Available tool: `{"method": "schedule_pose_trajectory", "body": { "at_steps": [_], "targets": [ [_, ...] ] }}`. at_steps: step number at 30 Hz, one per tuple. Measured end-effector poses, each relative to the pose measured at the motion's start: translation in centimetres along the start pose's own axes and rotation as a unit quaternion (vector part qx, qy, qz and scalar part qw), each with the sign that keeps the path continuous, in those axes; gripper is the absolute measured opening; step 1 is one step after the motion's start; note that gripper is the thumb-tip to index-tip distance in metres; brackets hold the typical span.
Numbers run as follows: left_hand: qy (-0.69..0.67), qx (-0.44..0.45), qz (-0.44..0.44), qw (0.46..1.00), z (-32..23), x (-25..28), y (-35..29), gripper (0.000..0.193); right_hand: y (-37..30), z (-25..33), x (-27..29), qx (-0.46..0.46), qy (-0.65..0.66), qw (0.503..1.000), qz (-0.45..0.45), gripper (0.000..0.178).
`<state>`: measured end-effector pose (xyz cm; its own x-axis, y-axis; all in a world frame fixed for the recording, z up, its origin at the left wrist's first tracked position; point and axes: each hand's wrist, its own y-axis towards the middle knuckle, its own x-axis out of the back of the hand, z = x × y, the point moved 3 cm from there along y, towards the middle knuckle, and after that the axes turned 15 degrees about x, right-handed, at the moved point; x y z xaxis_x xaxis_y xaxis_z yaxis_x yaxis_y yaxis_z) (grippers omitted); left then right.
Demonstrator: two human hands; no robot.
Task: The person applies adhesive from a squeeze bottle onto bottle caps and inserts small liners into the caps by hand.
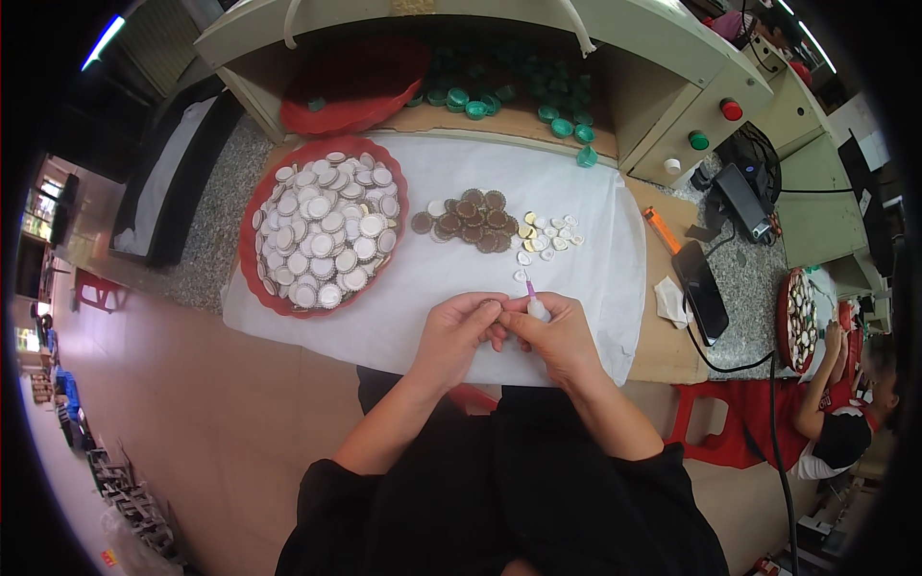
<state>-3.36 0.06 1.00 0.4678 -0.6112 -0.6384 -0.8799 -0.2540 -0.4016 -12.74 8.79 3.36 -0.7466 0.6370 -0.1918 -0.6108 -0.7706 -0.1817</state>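
My left hand (pixel 455 332) is closed in a pinch, its fingertips meeting those of my right hand over the white sheet (pixel 403 336). Whatever small piece sits between those fingertips is mostly hidden. My right hand (pixel 565 338) is closed round a small white glue bottle (pixel 539 309) with a thin purple-based needle tip (pixel 529 286) pointing away from me. Just beyond lie loose small white and gold heart-like pieces (pixel 549 237). Left of them is a heap of brown scallop-edged discs (pixel 473 219). A red scalloped tray (pixel 252 274) holds a pile of white-faced discs (pixel 325 230).
Green cups (pixel 476 110) and another red tray (pixel 336 106) sit under the cabinet (pixel 658 58). To the right are an orange tool (pixel 662 230), a phone (pixel 700 293), a crumpled tissue (pixel 670 300) and black cables (pixel 735 369). Another person (pixel 840 422) works at far right.
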Motion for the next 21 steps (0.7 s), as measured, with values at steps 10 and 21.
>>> {"method": "schedule_pose_trajectory", "body": {
  "at_steps": [10, 21],
  "targets": [
    [-0.007, -0.014, 0.040, 0.999, 0.22, -0.64, -0.06, 0.030, -0.02, 0.14, 0.29, 0.019, 0.011, 1.000, -0.022, 0.016],
    [0.056, -0.038, 0.069, 0.995, 0.03, -0.27, 0.03, 0.027, 0.08, -0.01, 0.27, -0.010, 0.054, 0.998, -0.019, 0.017]
  ]
}}
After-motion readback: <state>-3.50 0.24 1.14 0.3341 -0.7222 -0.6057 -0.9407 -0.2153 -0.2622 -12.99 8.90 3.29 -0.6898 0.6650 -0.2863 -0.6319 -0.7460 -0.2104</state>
